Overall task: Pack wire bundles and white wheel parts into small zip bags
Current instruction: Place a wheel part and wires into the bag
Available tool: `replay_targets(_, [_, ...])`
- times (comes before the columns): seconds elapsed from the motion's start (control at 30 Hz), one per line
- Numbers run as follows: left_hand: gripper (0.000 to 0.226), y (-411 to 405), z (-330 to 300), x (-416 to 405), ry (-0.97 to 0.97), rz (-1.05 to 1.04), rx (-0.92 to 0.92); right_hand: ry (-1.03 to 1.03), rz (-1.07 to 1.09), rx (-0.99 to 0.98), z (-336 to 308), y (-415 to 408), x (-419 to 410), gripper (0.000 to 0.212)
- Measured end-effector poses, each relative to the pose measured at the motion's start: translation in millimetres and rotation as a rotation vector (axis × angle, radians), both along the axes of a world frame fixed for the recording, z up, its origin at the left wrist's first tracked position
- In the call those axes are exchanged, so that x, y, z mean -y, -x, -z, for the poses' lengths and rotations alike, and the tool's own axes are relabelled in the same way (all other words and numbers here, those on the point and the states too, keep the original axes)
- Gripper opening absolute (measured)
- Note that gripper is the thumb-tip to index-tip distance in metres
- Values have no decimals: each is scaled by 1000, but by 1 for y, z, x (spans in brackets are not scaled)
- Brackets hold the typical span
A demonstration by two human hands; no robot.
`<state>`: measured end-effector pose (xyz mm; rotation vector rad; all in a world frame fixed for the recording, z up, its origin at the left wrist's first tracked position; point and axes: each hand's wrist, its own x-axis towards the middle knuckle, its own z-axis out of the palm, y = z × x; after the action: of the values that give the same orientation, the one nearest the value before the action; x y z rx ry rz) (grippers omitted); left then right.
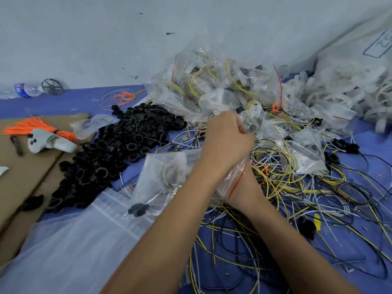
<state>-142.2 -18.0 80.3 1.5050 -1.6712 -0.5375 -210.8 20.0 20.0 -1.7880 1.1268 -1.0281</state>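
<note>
The left hand (227, 136) is curled in a fist-like grip on the clear plastic of a small zip bag (235, 177), whose red seal line runs down just under its wrist. The right hand (244, 187) lies beneath that bag and is mostly hidden by it and the left forearm, so I cannot tell how its fingers are set; it probably supports the bag from below.

Take the heap of packed bags (222, 90) as the landmark. The held bag sits just in front of it. The loose yellow, black and white wire bundles (297, 198) spread in front and to the right. The white wheel parts (339, 90) pile up to its right, by a large sack (356, 52). A mound of black rings (110, 149) lies to its left, with another filled bag (161, 177) in front of that.

Risks, as I judge them: the loose wires lie tangled under both forearms, so lifting the bag could snag a loop and drag a knot along. A wire caught in the seal would keep it from closing. Pushing towards the heap could send packed bags sliding down onto the wires.

Open room is scarce: bare blue desk (63, 100) shows only far left of the heap, with brown cardboard (25, 166) in front of it
</note>
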Motion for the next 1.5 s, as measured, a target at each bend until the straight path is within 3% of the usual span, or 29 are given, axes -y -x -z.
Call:
replay_targets(0.07, [7, 0, 5, 4, 43, -58, -39, -6, 42, -17, 0, 13, 6, 41])
replay_targets(0.17, [9, -1, 15, 13, 103, -155, -76, -38, 287, 195, -4, 32, 19, 23])
replay_targets(0.27, [13, -2, 25, 19, 81, -150, 18, -76, 479, 404, -13, 56, 38, 14])
replay_targets(0.33, [19, 1, 30, 20, 84, -132, 108, -51, 558, 334, -20, 77, 60, 10])
replay_targets(0.43, [18, 15, 28, 28, 129, -90, 244, 63, 701, 115, -35, 108, 106, 12])
replay_targets(0.53, [14, 37, 19, 44, 120, -5, 301, 257, 855, -298, -45, 143, 153, 18])
replay_targets(0.63, [11, 63, 10, 64, 121, 51, 313, 307, 866, -733, -45, 183, 193, 20])
replay_targets(0.7, [10, 81, 7, 79, 91, 104, 318, 314, 854, -1023, -42, 207, 214, 34])
replay_targets(0.77, [13, 98, 5, 92, 59, 140, 317, 312, 725, -1081, -40, 219, 231, 63])
replay_targets(0.87, [4, 117, 9, 106, 19, 161, 360, 220, 433, -1073, -39, 215, 253, 92])
replay_targets(0.97, [11, 126, 15, 111, -12, 183, 400, 46, 299, -939, -35, 205, 268, 84])
replay_targets(1.1, [15, 108, 14, 103, 70, 167, 431, 125, 447, -631, -25, 196, 266, 43])
replay_targets(1.23, [20, 59, 10, 75, 29, 164, 484, 181, 550, -630, -25, 189, 251, 11])
replay_targets(1.4, [28, -11, 9, 39, -128, 134, 635, 344, 993, -344, -42, 178, 216, 19])
replay_targets(1.5, [28, -39, 6, 25, -189, 86, 532, 427, 1084, -50, -63, 159, 174, 29])
